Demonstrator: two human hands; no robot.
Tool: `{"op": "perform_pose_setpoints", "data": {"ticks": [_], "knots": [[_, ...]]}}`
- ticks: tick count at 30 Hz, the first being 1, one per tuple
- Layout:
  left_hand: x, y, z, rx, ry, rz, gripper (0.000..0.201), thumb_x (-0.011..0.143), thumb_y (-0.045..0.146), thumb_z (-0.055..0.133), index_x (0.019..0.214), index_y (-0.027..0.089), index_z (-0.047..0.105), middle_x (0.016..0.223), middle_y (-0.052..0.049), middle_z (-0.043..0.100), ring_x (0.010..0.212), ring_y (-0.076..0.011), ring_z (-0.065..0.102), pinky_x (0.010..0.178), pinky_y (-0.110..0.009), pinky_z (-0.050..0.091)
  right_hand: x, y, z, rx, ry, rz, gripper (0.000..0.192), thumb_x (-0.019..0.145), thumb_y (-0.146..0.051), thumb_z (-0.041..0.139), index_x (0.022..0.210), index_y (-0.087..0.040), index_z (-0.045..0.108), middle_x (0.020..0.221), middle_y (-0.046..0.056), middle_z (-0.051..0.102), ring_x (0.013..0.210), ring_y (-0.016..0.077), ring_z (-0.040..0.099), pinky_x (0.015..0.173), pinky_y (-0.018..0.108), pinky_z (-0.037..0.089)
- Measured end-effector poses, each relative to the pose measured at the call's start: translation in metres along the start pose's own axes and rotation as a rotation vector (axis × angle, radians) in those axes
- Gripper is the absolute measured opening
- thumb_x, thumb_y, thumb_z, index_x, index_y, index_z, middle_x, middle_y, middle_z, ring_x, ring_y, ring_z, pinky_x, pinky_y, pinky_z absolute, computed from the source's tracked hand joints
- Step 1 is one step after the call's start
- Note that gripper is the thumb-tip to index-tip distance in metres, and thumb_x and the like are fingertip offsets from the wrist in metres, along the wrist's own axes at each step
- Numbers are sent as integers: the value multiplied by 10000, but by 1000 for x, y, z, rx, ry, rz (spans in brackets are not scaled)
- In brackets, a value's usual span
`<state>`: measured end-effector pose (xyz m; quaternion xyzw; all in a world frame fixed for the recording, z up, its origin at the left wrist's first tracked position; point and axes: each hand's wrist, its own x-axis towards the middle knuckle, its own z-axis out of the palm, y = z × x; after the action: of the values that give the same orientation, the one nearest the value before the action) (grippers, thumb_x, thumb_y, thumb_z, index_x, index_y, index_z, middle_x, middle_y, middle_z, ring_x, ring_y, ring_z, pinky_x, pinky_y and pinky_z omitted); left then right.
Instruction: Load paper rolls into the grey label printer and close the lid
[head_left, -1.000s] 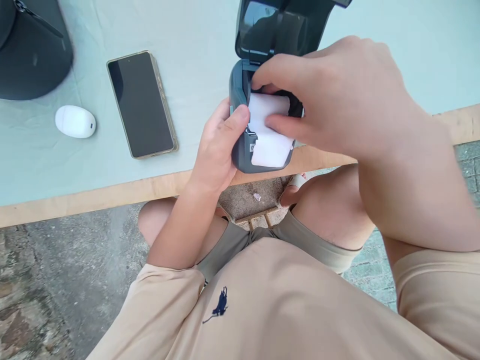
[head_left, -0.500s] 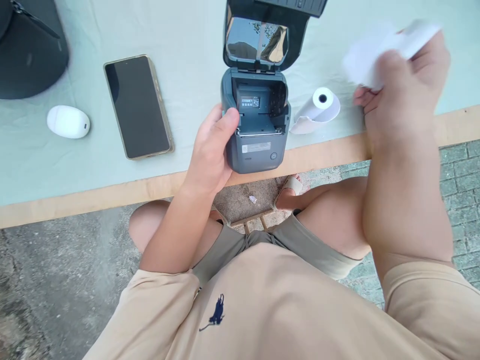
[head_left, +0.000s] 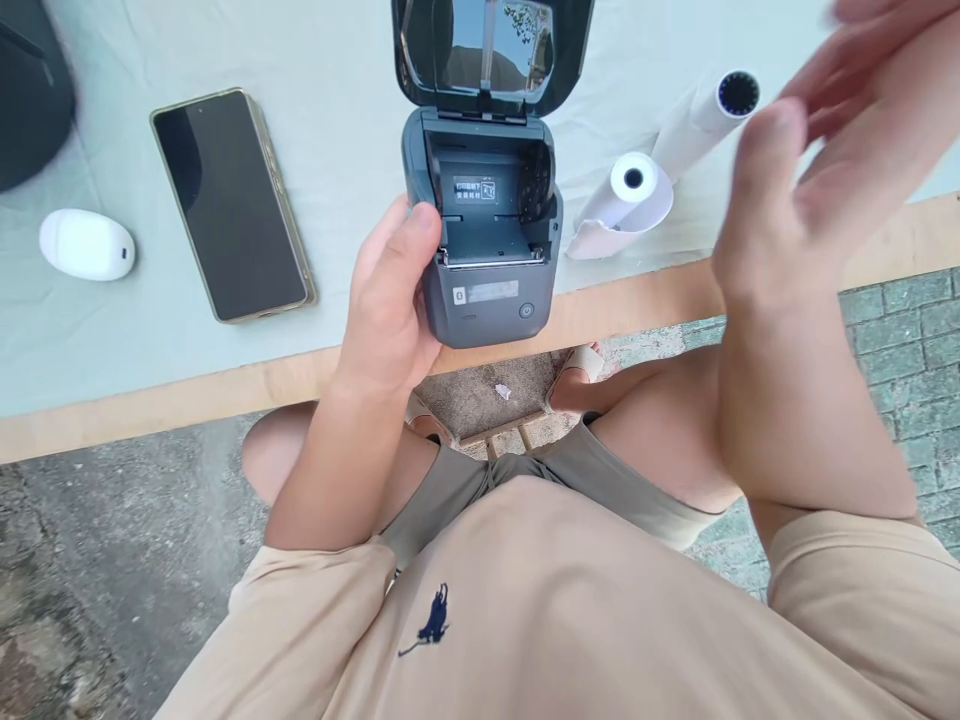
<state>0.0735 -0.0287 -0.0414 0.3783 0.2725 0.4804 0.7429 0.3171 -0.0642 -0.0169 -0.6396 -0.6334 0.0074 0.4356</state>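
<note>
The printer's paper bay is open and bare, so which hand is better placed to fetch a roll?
Right: the right hand hovers open beside the paper rolls, while the left hand grips the printer.

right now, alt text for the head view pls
A left hand grips a small grey printer, lid open and bay empty, at a table's edge; the right hand hovers open near two paper rolls.

Inside the open printer (head_left: pixel 484 240) sits a small white-lettered label (head_left: pixel 474 189), too small to read. The shirt (head_left: pixel 525 620) bears a dark horse-and-rider emblem (head_left: pixel 433 618), without words.
</note>
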Motion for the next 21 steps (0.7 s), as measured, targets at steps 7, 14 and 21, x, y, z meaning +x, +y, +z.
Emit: {"op": "perform_pose_setpoints", "data": {"ticks": [7, 14, 21], "knots": [[1, 2, 2, 3, 8, -3, 369, 970, 488, 485, 974, 220, 739, 1014, -53, 734, 1118, -258, 661, 849, -350, 574, -1, -34, 32, -300, -335, 119, 462, 806, -440, 632, 1177, -189, 518, 1180, 117, 581, 956, 205, 560, 731, 354, 504], [-1, 3, 0, -23, -9, -46, 276, 910, 454, 614, 1029, 226, 714, 1029, -47, 743, 1111, -265, 673, 893, -347, 573, 6, -25, 26, 317, -152, 202, 736, 617, -236, 710, 1257, -270, 347, 1374, 32, 436, 768, 76, 549, 744, 328, 502], [-2, 5, 8, -52, 13, -57, 268, 959, 439, 531, 992, 237, 705, 1081, -51, 745, 1074, -259, 688, 834, -364, 581, 17, -39, 15, 869, -288, 845, 448, 648, -210, 533, 1078, -294, 444, 1269, -31, 604, 1201, 182, 616, 712, 317, 596]]}}
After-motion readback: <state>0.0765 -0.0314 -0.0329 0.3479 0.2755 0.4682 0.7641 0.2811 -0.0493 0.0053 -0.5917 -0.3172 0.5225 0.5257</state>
